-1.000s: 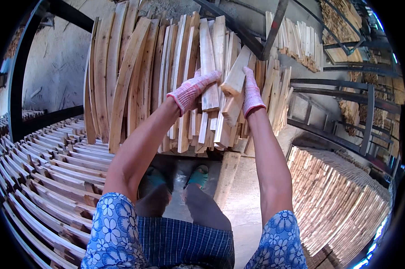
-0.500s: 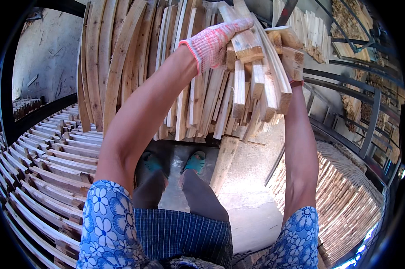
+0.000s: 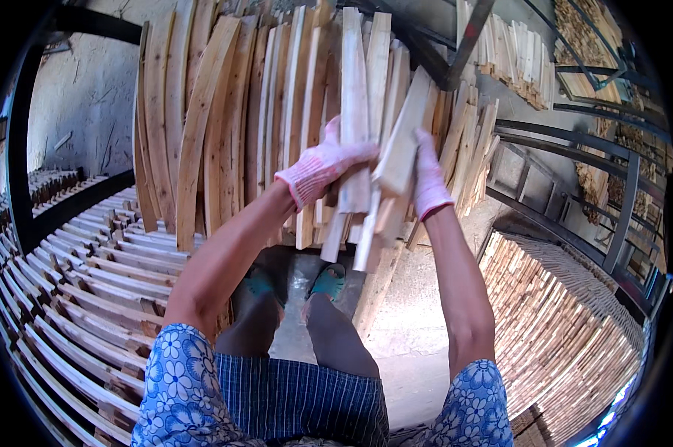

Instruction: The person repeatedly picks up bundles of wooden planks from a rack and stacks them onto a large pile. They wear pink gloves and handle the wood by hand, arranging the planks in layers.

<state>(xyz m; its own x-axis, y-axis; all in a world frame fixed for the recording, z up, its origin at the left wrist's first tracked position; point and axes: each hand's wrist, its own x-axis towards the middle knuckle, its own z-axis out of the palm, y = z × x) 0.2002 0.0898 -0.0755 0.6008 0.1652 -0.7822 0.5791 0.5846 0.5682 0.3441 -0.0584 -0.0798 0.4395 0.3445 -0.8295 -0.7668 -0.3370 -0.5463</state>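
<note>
overhanging pile (image 3: 236,127) edge and floor (image 3: 418,328): boards (image 3: 354,192) between 2 hands (image 3: 327,165) (image 3: 429,179)

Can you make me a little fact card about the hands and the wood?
Left hand: pink-and-white knitted glove, thumb across long pale wooden strips
Right hand: pink-and-white knitted glove, against the strips' right side; some fingers hidden
Left of strips: long light-brown wooden boards in a row
Lower left: stacked pale wooden slats with gaps
Feet: teal open sandals
</note>
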